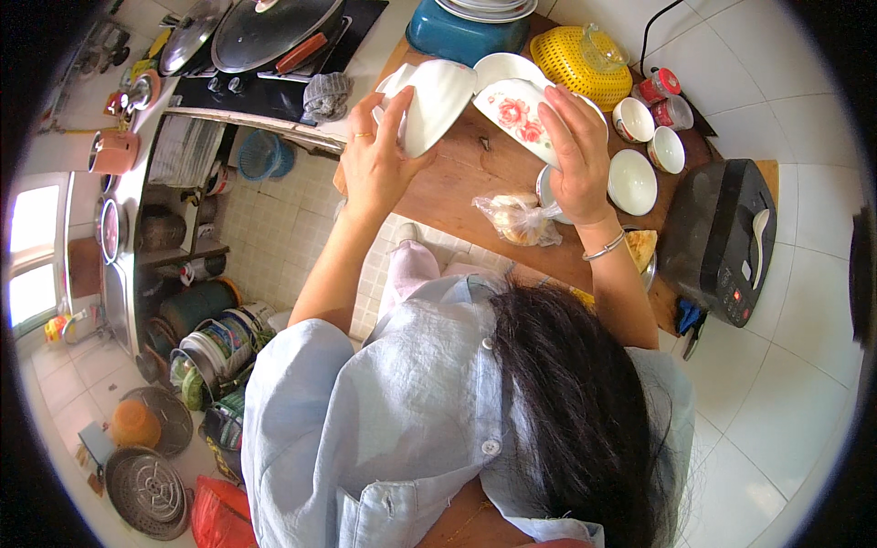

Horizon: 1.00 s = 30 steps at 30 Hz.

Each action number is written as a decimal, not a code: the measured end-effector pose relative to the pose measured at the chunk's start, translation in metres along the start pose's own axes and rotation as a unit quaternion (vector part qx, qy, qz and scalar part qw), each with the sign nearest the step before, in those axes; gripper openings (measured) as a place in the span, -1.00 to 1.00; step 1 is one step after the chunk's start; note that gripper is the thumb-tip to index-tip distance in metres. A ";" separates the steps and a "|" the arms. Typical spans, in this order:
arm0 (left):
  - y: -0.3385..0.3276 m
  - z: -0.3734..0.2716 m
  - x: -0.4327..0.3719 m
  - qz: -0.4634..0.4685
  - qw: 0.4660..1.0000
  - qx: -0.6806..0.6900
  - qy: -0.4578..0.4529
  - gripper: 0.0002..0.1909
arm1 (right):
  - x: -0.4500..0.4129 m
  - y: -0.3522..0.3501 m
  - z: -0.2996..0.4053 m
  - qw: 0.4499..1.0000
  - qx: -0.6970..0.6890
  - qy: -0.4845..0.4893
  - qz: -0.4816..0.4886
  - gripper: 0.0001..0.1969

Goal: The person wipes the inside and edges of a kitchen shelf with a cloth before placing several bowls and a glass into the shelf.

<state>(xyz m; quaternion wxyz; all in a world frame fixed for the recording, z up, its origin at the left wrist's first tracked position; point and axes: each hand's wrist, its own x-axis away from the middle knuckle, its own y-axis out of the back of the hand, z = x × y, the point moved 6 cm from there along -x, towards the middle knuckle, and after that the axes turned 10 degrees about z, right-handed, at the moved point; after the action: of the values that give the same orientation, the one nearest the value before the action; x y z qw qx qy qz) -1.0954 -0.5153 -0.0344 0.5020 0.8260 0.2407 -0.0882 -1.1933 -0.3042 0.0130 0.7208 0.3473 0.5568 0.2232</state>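
Note:
My left hand grips a white ceramic bowl that is tilted on its side above the wooden table. Another white rim shows behind that bowl at its left. My right hand holds a white bowl with red printed flowers, also tilted, close to the first one. Behind the two, a further white bowl shows in part; what supports it is hidden. Below my right hand, a knotted clear plastic bag of round buns lies against a bowl partly hidden by the hand.
Right of my right hand stand a white bowl, two smaller bowls, lidded jars and a black rice cooker. A yellow colander and a blue basin with stacked plates are behind. A stove with a lidded wok is at left.

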 end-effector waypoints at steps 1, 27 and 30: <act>0.006 0.000 0.002 -0.013 0.999 -0.007 -0.030 -0.21 | 0.001 0.000 0.003 1.000 0.012 0.021 0.002 -0.55; -0.111 -0.004 0.032 0.117 0.718 0.640 0.247 -0.53 | 0.047 -0.062 -0.051 0.691 -0.546 -0.457 -0.124 -0.65; -0.114 -0.004 0.033 0.114 0.718 0.637 0.256 -0.54 | 0.053 -0.069 -0.052 0.676 -0.545 -0.484 -0.109 -0.66</act>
<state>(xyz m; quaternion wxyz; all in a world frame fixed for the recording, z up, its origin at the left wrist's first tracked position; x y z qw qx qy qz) -1.1221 -0.4583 -0.1352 -0.2169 0.9630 0.1511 0.0524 -1.2324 -0.2993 -0.0800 0.9704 -0.1107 -0.0565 0.2071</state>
